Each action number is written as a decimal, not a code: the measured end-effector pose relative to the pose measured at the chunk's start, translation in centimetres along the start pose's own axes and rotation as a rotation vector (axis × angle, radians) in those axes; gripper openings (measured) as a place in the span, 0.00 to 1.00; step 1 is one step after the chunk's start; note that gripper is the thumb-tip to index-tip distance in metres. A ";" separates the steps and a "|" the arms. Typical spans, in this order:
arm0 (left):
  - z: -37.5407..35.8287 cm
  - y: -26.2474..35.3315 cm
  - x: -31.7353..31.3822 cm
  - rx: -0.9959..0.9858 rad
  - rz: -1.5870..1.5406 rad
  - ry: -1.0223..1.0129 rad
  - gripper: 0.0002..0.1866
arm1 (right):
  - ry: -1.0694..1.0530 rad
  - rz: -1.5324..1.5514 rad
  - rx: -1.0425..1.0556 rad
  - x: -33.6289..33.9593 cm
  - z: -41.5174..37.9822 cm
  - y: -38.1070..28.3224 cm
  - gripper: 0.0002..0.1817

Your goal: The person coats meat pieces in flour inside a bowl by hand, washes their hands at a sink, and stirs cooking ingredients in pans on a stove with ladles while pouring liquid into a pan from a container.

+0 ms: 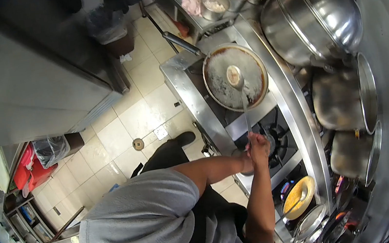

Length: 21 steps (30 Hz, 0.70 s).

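Note:
My right hand [259, 147] is closed around the handle of a long metal ladle [245, 107]. The ladle's bowl is over a wide pan [210, 92] full of pale, frothy, bubbling liquid, with something light-coloured in the bowl. My left hand [246, 163] is close beside my right wrist. Its fingers are mostly hidden behind the right forearm, so I cannot make out what it holds, if anything. The pan's black handle [181, 42] points away from both hands, beyond the stove edge.
Below my right arm, a yellow-filled pan [297, 197] with a spoon sits by a lit burner. Large steel pots [341, 97] and a domed steel vessel [311, 17] line the stove's back. Metal food containers [214, 5] stand at the top; a bin [118, 44] is on the floor.

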<state>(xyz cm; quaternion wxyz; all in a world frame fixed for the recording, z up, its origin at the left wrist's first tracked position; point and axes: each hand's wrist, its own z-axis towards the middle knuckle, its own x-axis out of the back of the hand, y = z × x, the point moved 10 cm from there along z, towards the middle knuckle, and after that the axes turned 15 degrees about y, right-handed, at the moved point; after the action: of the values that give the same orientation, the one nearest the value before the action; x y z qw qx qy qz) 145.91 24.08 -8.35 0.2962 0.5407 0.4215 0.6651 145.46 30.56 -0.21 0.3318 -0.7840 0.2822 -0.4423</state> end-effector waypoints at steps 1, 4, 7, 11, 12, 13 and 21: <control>0.0 0.0 -0.1 -0.003 0.017 0.003 0.14 | -0.005 -0.004 0.003 0.2 -0.4 -0.6 0.16; -0.1 -0.5 -0.9 0.006 0.078 0.011 0.14 | -0.051 -0.081 -0.008 0.8 -1.9 -4.1 0.13; -0.3 -1.2 -2.1 0.031 0.183 0.013 0.14 | -0.151 -0.047 -0.038 0.5 -2.4 -8.3 0.12; -0.3 -1.1 -6.8 -0.233 0.422 -0.028 0.12 | -0.251 -0.140 -0.034 -0.3 -2.5 -17.9 0.11; -0.1 -2.1 -9.3 -0.253 0.440 -0.088 0.12 | -0.287 -0.152 -0.006 -1.0 -2.2 -20.9 0.10; 0.6 -2.3 -12.3 -0.351 0.620 -0.117 0.12 | -0.287 -0.148 0.046 -1.7 -1.9 -24.8 0.08; -1.9 2.8 -2.0 -0.559 0.580 0.162 0.08 | 0.092 -0.512 1.094 -13.6 -1.9 -58.0 0.10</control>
<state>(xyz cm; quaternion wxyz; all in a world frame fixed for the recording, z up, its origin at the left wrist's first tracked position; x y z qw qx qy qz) 144.73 20.65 -6.96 0.1978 0.4815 0.0765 0.8504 146.27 76.04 38.29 0.5572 -0.5227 -0.1695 -0.6226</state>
